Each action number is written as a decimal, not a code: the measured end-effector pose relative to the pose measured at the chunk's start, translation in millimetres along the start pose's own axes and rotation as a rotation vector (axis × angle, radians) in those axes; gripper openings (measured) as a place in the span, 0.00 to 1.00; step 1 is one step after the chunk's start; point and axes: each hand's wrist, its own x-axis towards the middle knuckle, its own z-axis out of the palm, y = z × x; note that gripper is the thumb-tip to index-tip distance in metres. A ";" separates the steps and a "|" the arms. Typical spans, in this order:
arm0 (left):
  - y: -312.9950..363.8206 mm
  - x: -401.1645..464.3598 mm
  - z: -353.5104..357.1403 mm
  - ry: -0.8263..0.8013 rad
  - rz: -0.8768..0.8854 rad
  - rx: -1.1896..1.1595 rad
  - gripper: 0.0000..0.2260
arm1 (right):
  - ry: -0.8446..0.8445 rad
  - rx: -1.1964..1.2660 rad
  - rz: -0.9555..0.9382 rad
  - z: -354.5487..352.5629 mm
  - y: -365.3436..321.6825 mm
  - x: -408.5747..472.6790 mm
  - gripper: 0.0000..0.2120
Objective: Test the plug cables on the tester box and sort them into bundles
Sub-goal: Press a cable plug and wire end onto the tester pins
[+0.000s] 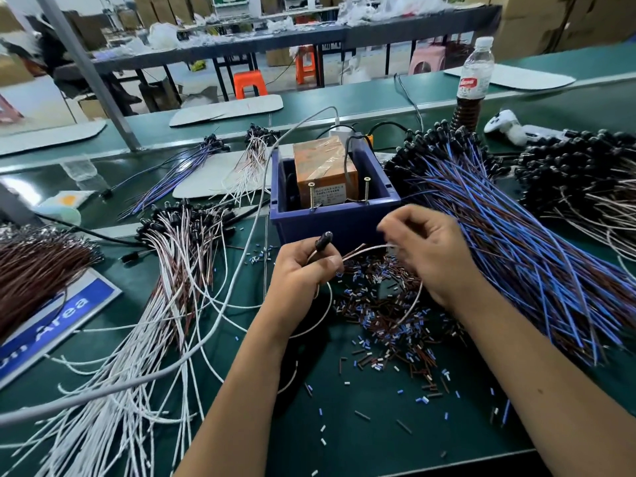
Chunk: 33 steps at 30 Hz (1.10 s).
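Directly ahead, the tester box (pixel 335 194) sits mid-bench, nearer the right hand (pixel 425 251), which pinches the wire end; the left hand (pixel 303 270) grips the plug cable (pixel 323 239), plug up.

One head camera is looking forward and down from close above the green table (pixel 344 425). It is facing the blue tester box (pixel 335 215) at the middle, and the wide lens is bending the edges.

Bright, even light; wide-angle bending at edges, background soft.
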 end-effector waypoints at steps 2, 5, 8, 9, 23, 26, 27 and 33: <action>-2.2 0.1 -4.9 0.042 -0.038 -0.086 0.08 | 0.089 0.160 0.054 -11.4 -5.1 2.3 0.06; -3.8 1.9 -7.6 0.084 -0.065 -0.173 0.09 | 0.043 0.319 0.089 -17.6 -8.0 3.9 0.08; -3.7 2.7 -6.0 0.091 -0.078 -0.180 0.09 | -0.182 0.520 0.163 -22.1 -9.8 1.5 0.12; -4.2 2.5 -6.2 0.087 -0.087 -0.199 0.09 | -0.264 0.589 0.173 -24.6 -11.2 0.1 0.11; -4.1 -0.9 2.3 -0.054 -0.080 -0.340 0.04 | -0.206 1.046 0.104 -32.7 -20.6 2.3 0.21; -1.2 -0.9 7.1 -0.070 -0.065 -0.424 0.06 | -0.443 0.871 0.171 -26.0 -20.3 -0.9 0.18; -0.3 -1.0 9.2 -0.080 -0.067 -0.458 0.07 | -0.515 0.784 0.197 -20.4 -19.7 -2.8 0.19; 2.1 -0.3 18.0 -0.139 -0.191 -0.605 0.06 | -0.859 0.593 0.330 2.2 -12.3 -13.1 0.21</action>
